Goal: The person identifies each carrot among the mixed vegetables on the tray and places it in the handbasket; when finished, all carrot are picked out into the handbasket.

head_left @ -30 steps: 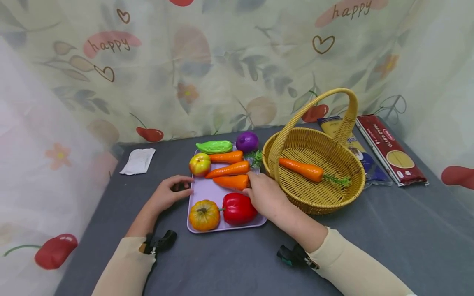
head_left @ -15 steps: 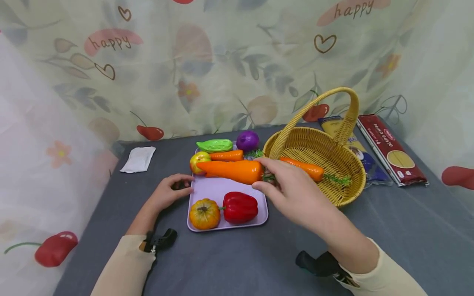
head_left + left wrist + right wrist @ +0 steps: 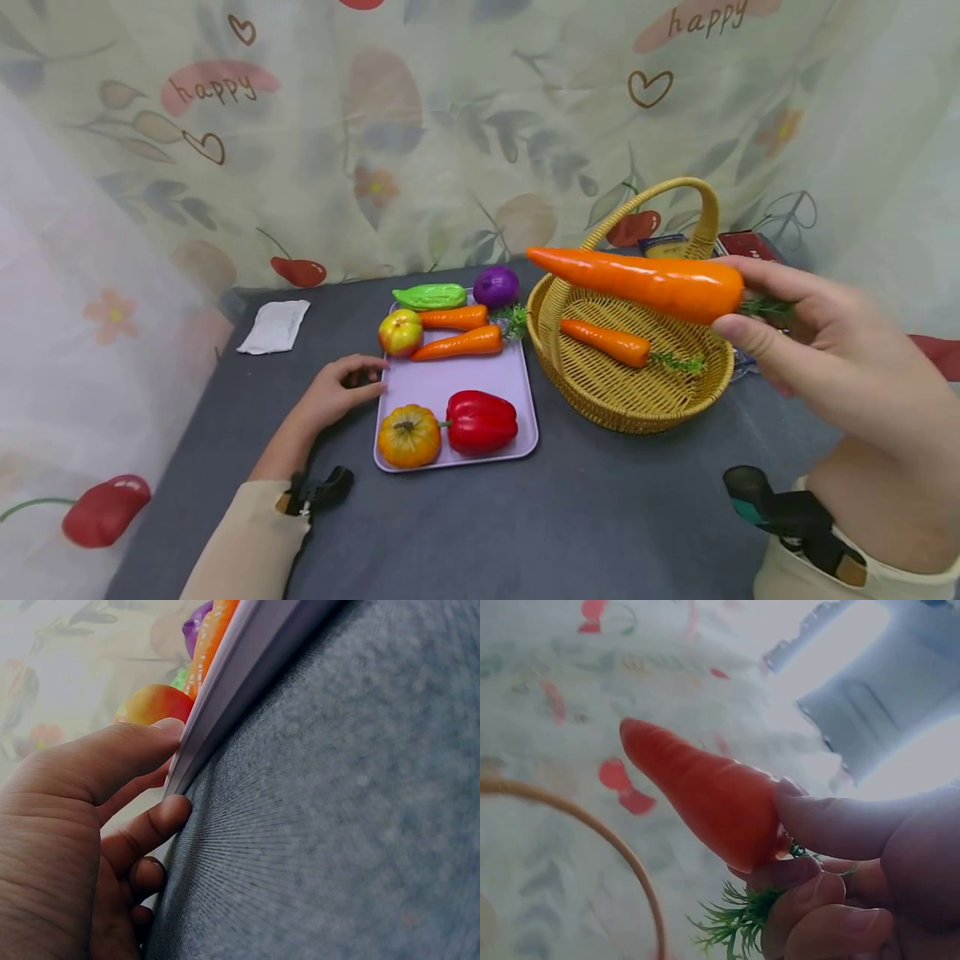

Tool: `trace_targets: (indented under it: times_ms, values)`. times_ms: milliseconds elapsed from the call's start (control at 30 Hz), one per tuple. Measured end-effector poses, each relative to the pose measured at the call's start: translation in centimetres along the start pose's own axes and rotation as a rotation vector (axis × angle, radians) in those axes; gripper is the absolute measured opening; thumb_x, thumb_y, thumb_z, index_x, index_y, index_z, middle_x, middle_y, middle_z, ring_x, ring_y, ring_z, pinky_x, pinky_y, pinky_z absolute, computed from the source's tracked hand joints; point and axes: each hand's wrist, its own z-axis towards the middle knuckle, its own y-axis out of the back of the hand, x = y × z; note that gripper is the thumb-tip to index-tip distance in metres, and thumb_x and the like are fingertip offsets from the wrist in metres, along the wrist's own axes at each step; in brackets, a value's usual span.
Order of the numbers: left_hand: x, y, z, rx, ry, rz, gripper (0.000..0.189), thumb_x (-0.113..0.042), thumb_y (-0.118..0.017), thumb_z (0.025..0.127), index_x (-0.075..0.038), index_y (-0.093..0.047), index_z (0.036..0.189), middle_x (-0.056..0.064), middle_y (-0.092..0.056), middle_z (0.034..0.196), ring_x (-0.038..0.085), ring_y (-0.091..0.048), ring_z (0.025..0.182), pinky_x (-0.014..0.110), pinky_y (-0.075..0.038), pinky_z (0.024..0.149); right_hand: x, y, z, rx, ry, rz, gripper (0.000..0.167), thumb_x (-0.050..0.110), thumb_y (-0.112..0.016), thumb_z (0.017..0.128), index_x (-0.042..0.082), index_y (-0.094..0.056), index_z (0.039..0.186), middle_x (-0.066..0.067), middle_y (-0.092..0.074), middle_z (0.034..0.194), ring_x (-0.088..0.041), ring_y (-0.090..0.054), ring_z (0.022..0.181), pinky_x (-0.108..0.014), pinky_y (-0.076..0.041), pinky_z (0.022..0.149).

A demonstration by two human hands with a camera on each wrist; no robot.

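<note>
My right hand [image 3: 847, 350] pinches a plastic-looking carrot [image 3: 637, 283] at its thick end, near the green leaves. The carrot hangs in the air above the wicker basket [image 3: 630, 425], its tip pointing left. In the right wrist view, the thumb and fingers hold the carrot [image 3: 705, 795], with leaves [image 3: 742, 919] showing beneath. A second carrot [image 3: 607, 342] lies inside the basket. My left hand [image 3: 337, 398] is at the left edge of the lilac tray [image 3: 457, 379], fingers loosely bent. The left wrist view has its thumb and fingertips right at the tray's rim [image 3: 214, 712].
On the tray lie two carrots [image 3: 461, 342], a green pepper [image 3: 430, 296], a purple onion-like ball [image 3: 496, 287], a yellow-red fruit [image 3: 401, 333], a small pumpkin [image 3: 409, 436] and a red bell pepper [image 3: 482, 422]. A white packet [image 3: 273, 327] lies left; pasta packs [image 3: 746, 244] sit behind the basket.
My right hand has lifted the nearest carrot off the tray and carried it right and up over the basket. The left hand has stayed at the tray's edge.
</note>
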Motion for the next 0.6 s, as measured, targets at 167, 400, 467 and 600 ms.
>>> trace_targets:
  times_ms: [167,400,467,600]
  values:
    - [0.1,0.2,0.0,0.004,0.015,0.014,0.035,-0.028,-0.08,0.091,-0.017,-0.072,0.124,0.005,-0.062,0.103,0.027,-0.05,0.09,0.035,-0.039,0.074,-2.9,2.5,-0.6,-0.076,0.031,0.034,0.049,-0.001,-0.057,0.103,0.013,-0.05,0.15,0.002,-0.056,0.092,-0.018,-0.038,0.048,-0.032,-0.028,0.045]
    - [-0.2,0.3,0.0,0.01,0.005,0.014,0.036,-0.029,-0.08,0.092,-0.017,-0.072,0.125,0.006,-0.062,0.104,0.028,-0.05,0.091,0.037,-0.039,0.074,-5.6,4.1,1.3,-0.021,-0.23,-0.065,0.056,0.025,-0.057,0.107,-0.003,-0.039,0.151,-0.003,-0.05,0.073,-0.023,-0.038,0.047,-0.036,-0.031,0.045]
    - [-0.2,0.2,0.0,0.009,0.011,0.014,0.036,-0.029,-0.08,0.092,-0.018,-0.072,0.124,0.006,-0.061,0.104,0.028,-0.049,0.091,0.037,-0.039,0.074,-6.4,3.8,2.8,0.077,-0.324,-0.116,0.066,0.038,-0.056,0.106,-0.004,-0.037,0.153,-0.005,-0.045,0.067,-0.024,-0.038,0.048,-0.037,-0.033,0.046]
    - [-0.1,0.0,-0.1,0.01,0.028,0.014,0.035,-0.029,-0.08,0.092,-0.018,-0.072,0.124,0.005,-0.061,0.104,0.026,-0.049,0.091,0.036,-0.038,0.075,-8.5,2.4,5.7,0.246,-0.403,-0.104,0.075,0.05,-0.056,0.104,-0.004,-0.037,0.153,-0.002,-0.04,0.062,-0.021,-0.037,0.049,-0.037,-0.036,0.051]
